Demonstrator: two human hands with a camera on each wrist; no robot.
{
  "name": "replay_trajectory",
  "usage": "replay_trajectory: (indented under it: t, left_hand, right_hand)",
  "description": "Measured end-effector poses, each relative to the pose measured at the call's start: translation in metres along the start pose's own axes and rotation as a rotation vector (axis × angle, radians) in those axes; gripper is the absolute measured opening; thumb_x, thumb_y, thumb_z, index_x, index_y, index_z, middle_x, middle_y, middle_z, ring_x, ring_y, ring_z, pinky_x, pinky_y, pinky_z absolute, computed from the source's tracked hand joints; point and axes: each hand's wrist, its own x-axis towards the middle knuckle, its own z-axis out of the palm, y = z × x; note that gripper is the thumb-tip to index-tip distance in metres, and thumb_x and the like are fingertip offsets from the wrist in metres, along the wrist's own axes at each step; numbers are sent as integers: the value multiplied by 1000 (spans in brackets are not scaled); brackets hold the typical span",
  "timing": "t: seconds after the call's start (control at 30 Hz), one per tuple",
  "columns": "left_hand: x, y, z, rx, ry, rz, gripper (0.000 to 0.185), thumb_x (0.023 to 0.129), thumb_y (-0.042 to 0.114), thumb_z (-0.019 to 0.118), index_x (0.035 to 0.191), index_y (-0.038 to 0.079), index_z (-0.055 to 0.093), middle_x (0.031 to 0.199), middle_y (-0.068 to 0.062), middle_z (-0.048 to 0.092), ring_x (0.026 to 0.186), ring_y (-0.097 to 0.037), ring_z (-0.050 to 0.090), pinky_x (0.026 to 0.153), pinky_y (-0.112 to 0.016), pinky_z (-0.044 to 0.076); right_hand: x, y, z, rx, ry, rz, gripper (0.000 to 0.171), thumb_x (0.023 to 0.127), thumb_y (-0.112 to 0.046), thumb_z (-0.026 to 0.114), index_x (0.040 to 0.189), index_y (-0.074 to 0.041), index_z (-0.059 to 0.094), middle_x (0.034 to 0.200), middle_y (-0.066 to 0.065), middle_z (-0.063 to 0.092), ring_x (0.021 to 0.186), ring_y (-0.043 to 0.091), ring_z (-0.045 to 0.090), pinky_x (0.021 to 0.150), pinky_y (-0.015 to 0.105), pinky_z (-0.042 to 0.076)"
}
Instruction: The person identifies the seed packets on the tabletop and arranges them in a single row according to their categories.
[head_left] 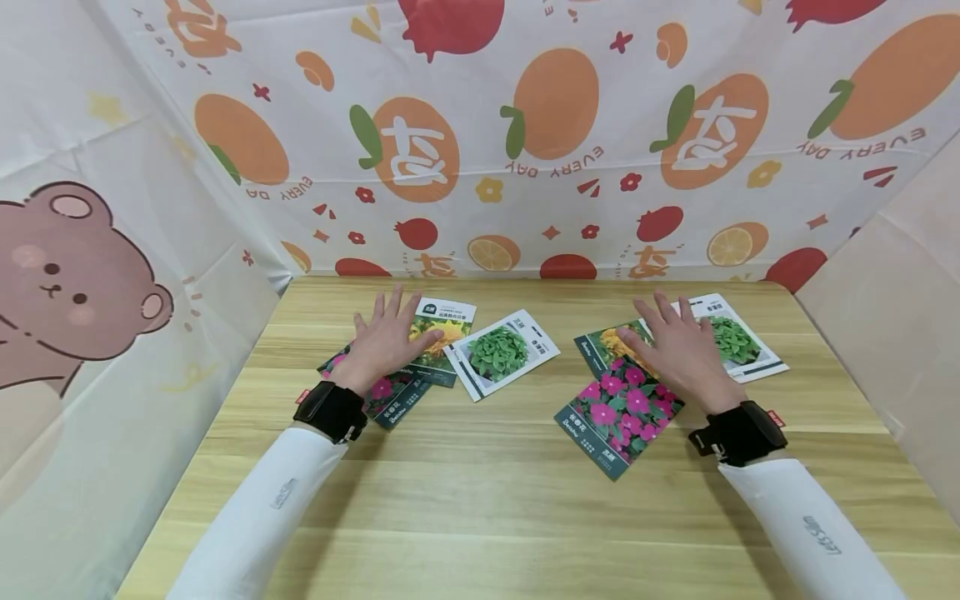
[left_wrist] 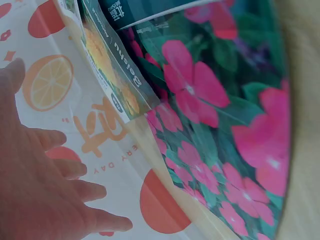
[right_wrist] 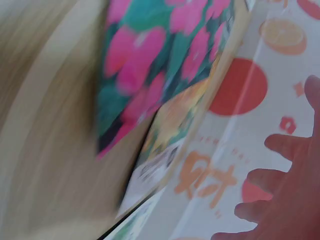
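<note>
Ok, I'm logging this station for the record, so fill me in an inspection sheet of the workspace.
Surface: light wood-grain flat tabletop.
Job's things, left: flat rectangular pink-flowered dark-green packet, flat rectangular yellow-flowered packet, flat rectangular white packet with green leaves.
Job's things, right: second pink-flowered packet overlapping second yellow-flowered packet; second white leafy packet.
Clutter: nothing seen.
Left hand: fingers straight, spread above the left pink and yellow packets; contact cannot be told.
Right hand: fingers straight, spread above the right group; contact cannot be told.
Cables: nothing seen.
Surroundings: white fruit-print cloth behind, pale bear-print cloth at left.
</note>
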Motion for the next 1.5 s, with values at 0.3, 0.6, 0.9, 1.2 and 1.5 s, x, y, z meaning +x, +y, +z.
replay_trajectory:
  t: [0.3,0.6,0.9,1.2,1.5]
  left_hand:
    - [-22,-18,-1,-9,-11,-21,79,103,59,55,159,5,40,168,-27,17,153,-53,11,111,-84,9]
    - [-35,-32,-9,-22,6,-54,75,103,55,56,154,0,45,166,-30,21,151,-56,14,110,-85,12]
    - [-38,-38,-8,-12,16,-59,73,103,51,58,153,-1,46,165,-31,21,150,-56,16,109,-85,14]
    - [-40,-39,-6,-16,15,-78,74,102,51,59,152,-2,46,164,-33,22,150,-58,15,108,-86,14]
    - [-41,-39,-5,-8,14,-78,74,102,52,59,152,-2,47,164,-33,23,149,-59,16,108,-86,15]
  right_hand:
    - [8,-44,15,-48,-12,-114,75,105,-61,47,161,-12,38,166,27,24,152,56,11,115,79,13]
    - [18,-109,33,-45,-35,-281,71,103,-59,55,159,-17,44,167,19,30,155,47,17,119,73,17]
    - [29,-164,53,-107,-145,-366,69,103,-64,48,158,-23,46,168,12,30,156,42,18,121,69,20]
    - [37,-195,70,-141,-267,-390,70,102,-68,45,161,-29,41,170,9,25,157,40,11,120,71,18]
    - [41,-215,80,-211,-314,-415,70,101,-71,42,161,-35,38,171,8,23,158,40,10,121,71,17]
